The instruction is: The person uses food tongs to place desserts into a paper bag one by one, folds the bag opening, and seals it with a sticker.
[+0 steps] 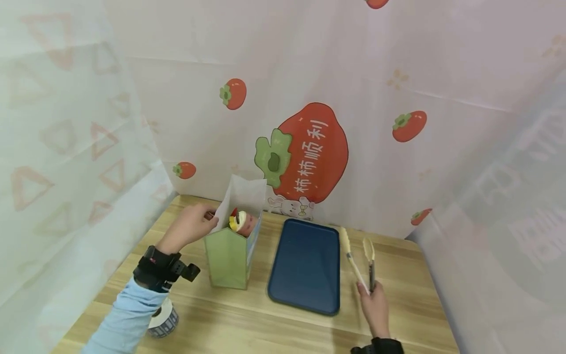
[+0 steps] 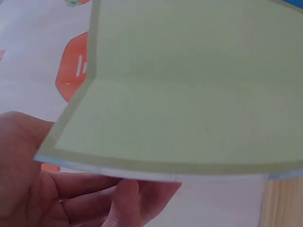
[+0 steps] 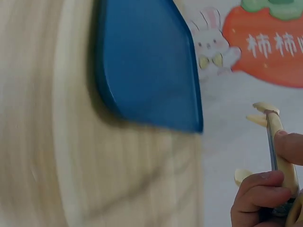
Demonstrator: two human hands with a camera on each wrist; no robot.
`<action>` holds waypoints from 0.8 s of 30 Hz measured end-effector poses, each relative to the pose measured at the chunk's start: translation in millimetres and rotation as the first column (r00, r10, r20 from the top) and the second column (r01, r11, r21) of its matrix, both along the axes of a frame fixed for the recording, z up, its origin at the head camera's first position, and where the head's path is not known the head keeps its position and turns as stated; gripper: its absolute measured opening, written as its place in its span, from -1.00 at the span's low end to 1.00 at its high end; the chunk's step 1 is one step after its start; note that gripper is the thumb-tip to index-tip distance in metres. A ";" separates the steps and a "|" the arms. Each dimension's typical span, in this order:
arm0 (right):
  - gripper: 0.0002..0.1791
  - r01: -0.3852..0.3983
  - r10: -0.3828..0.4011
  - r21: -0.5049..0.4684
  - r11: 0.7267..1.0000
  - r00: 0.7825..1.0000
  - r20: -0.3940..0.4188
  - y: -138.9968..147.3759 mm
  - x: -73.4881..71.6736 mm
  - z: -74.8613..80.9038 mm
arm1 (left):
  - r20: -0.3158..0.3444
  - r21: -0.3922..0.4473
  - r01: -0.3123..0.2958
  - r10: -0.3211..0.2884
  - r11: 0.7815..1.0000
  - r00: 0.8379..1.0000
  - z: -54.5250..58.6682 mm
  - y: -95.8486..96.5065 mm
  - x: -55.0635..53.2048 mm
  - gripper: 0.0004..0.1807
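Currently, the left hand [image 1: 194, 222] is at the upper left edge of the paper bag [image 1: 227, 258], thumb and fingers pinching the rim. The filled roll [image 1: 247, 224] sits inside the bag's mouth, just to the right of these fingers. Its red, yellow and cream end faces the left hand; the bag walls hide the rest, so its full long axis cannot be told. The bag stands upright, its green narrow side toward the wearer.

The right hand [image 1: 374, 301] grips the tongs [image 1: 356, 269], arms spread, tips pointing toward the back of the table. The left hand is the nearer one to the roll — the right hand is well apart, with the tray [image 1: 305, 265] lying between bag and tongs.

Surface: a wood-grain table [image 1: 247, 324]. The dark blue tray lies flat, its long side running front to back. A label roll [image 1: 164, 319] is partly hidden by the light blue sleeve [image 1: 126, 314]. Room: a persimmon-printed backdrop [image 1: 185, 108] behind, with hanging cloth [image 1: 66, 147] at the left — the right side is similarly screened.
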State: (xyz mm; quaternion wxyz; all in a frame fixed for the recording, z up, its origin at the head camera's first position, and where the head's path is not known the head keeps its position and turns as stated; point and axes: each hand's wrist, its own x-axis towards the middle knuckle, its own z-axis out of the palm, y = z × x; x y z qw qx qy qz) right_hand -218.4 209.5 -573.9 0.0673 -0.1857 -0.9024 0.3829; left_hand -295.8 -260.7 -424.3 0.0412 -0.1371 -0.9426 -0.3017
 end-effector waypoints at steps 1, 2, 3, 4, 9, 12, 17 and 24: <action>-0.51 -0.003 0.003 -0.003 1.000 1.000 -0.019 -9.6 -1.4 -2.7 | 0.005 0.017 -0.017 0.017 1.000 1.000 -1.2 -1.3 2.8 -0.74; -0.50 -0.011 0.011 -0.010 1.000 0.999 -0.031 -19.2 -2.9 -5.1 | 0.007 0.032 -0.028 0.028 0.999 1.000 -2.3 -2.3 5.5 -0.71; -0.51 -0.014 0.013 -0.016 1.000 0.999 -0.046 -28.6 -4.7 -7.7 | 0.012 0.046 -0.040 0.039 0.998 0.999 -3.4 -2.8 8.0 -0.69; -0.53 -0.016 0.015 -0.021 1.000 0.998 -0.057 -37.4 -6.6 -9.9 | 0.014 0.058 -0.048 0.048 0.997 0.999 -4.8 -3.5 10.3 -0.68; -0.44 -0.042 0.040 -0.025 0.999 0.997 -0.070 -70.0 -12.9 -23.2 | 0.022 0.109 -0.089 0.087 0.990 0.996 -10.8 -3.2 18.0 -0.65; -0.35 -0.048 0.048 -0.006 0.999 0.997 -0.065 -81.8 -14.4 -34.1 | 0.020 0.144 -0.104 0.102 0.984 0.995 -13.5 -1.9 21.4 -0.64; -0.29 -0.026 0.027 0.007 1.000 0.999 -0.040 -93.7 -13.5 -49.8 | -0.010 0.228 -0.133 0.139 0.965 0.990 -19.7 0.5 27.8 -0.64; -0.23 0.008 -0.007 0.108 0.994 1.000 -0.011 -95.0 -6.2 -64.3 | -0.011 0.351 -0.165 0.180 0.922 0.984 -33.5 8.2 41.5 -0.59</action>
